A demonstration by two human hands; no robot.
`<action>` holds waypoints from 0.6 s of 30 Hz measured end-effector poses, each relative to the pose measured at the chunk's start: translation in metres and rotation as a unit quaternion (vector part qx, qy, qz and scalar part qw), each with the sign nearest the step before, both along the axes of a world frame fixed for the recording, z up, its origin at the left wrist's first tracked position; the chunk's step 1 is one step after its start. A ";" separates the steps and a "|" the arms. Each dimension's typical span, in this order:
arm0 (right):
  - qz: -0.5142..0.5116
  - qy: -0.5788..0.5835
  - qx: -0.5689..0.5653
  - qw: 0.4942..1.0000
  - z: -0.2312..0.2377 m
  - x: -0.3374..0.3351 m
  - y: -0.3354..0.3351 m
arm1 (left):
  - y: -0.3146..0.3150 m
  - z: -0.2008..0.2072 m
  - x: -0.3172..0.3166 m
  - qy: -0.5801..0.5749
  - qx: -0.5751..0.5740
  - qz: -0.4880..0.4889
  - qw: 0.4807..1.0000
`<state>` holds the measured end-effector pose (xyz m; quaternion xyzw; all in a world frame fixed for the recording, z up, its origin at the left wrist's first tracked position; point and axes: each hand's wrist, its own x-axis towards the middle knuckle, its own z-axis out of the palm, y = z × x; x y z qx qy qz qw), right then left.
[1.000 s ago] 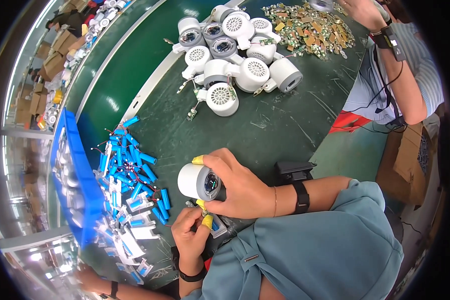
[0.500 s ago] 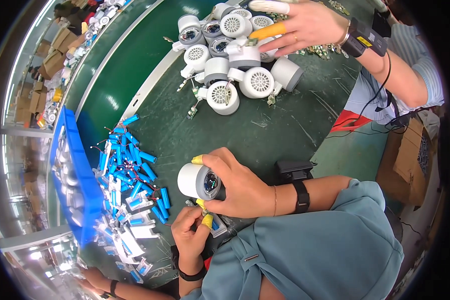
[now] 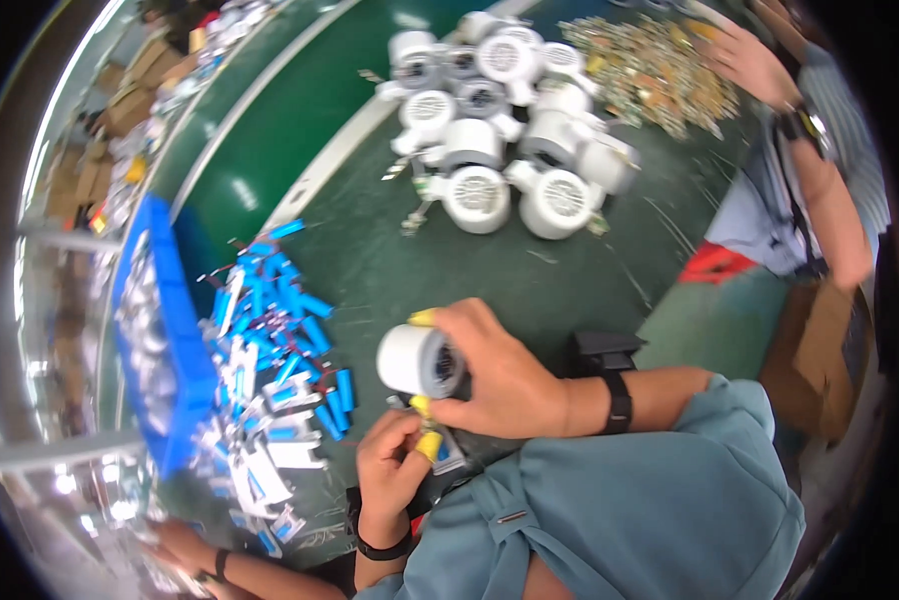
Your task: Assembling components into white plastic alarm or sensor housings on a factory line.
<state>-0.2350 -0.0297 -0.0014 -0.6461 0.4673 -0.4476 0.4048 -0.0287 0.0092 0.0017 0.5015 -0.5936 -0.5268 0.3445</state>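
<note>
My right grip (image 3: 515, 375) is closed around a white cylinder (image 3: 403, 360), coming at it from the right. My forefinger lies along its far side and my thumb comes round the side nearest my body, both tips in yellow finger covers (image 3: 430, 445). The cylinder's long axis runs roughly left to right: the plain white end points left, away from my palm, and the grey-rimmed end, with dark parts inside, faces my palm.

My left grip (image 3: 388, 470) sits on the body side of the cylinder, its thumb and forefinger drawn together just below my right thumb tip. Blur and my own fingers hide whether anything small is pinched there, so I cannot tell. The right hand is the nearer one, touching the cylinder; the left is just beside it, apart from the white wall.

A blue-and-white part (image 3: 450, 458) lies just right of my left fingertips, partly covered by them; whether it is joined to the cylinder I cannot make out. To the left on the desk (image 3: 530, 275) spreads a pile of blue cells (image 3: 290, 300), next to a blue bin (image 3: 185, 400). White housings (image 3: 475, 198) stand clustered well beyond my hands.
</note>
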 end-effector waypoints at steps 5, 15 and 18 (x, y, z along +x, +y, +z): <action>0.105 -0.282 0.239 0.923 0.003 -0.003 0.005 | -0.006 0.041 0.024 0.170 0.135 -0.002 0.976; 0.181 -0.078 0.178 0.964 -0.011 -0.011 0.002 | -0.113 0.154 0.203 0.042 -0.098 0.304 0.947; 0.181 -0.056 0.158 0.969 -0.013 -0.009 0.000 | -0.159 0.150 0.267 -0.213 -0.136 0.374 0.892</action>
